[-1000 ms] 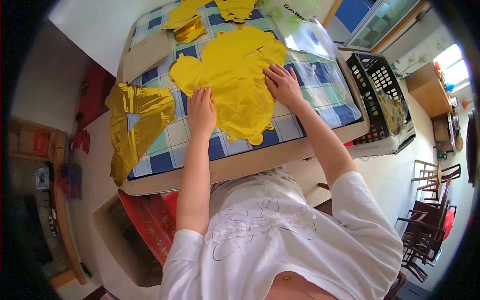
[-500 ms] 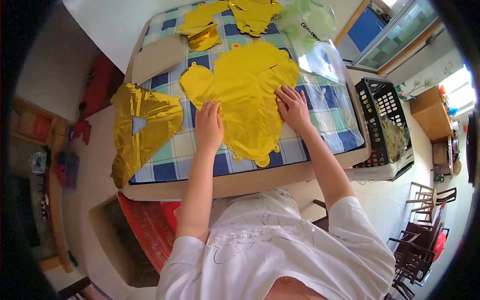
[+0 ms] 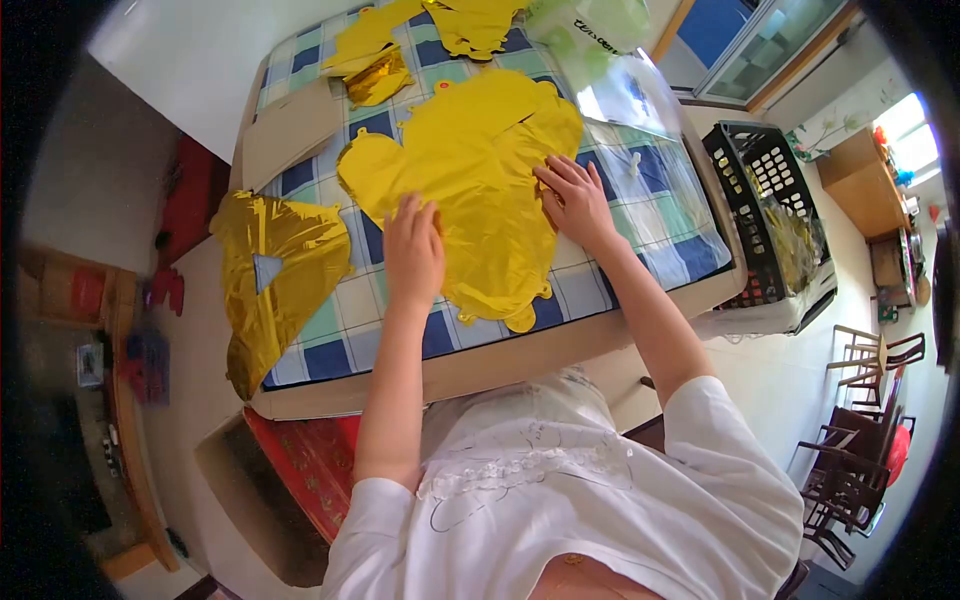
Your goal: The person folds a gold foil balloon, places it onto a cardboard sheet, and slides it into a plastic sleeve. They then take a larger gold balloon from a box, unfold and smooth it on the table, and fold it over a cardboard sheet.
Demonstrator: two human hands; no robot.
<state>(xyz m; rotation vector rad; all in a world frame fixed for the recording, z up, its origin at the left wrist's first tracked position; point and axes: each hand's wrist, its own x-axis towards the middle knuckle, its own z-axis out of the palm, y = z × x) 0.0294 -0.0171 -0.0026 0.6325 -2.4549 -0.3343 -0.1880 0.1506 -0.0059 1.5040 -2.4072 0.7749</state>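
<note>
Yellow foil balloon (image 3: pixel 480 190) lies flat between your hands: your left hand (image 3: pixel 413 255), open and blurred, is at its left edge; your right hand (image 3: pixel 578 205), also open, has fingertips on its right edge. Right of your right hand, a black plastic crate (image 3: pixel 735 215) holds crumpled clear packaging (image 3: pixel 792 245). Lower, left of your left hand, a cardboard box (image 3: pixel 216 460) is too dark inside to read
</note>
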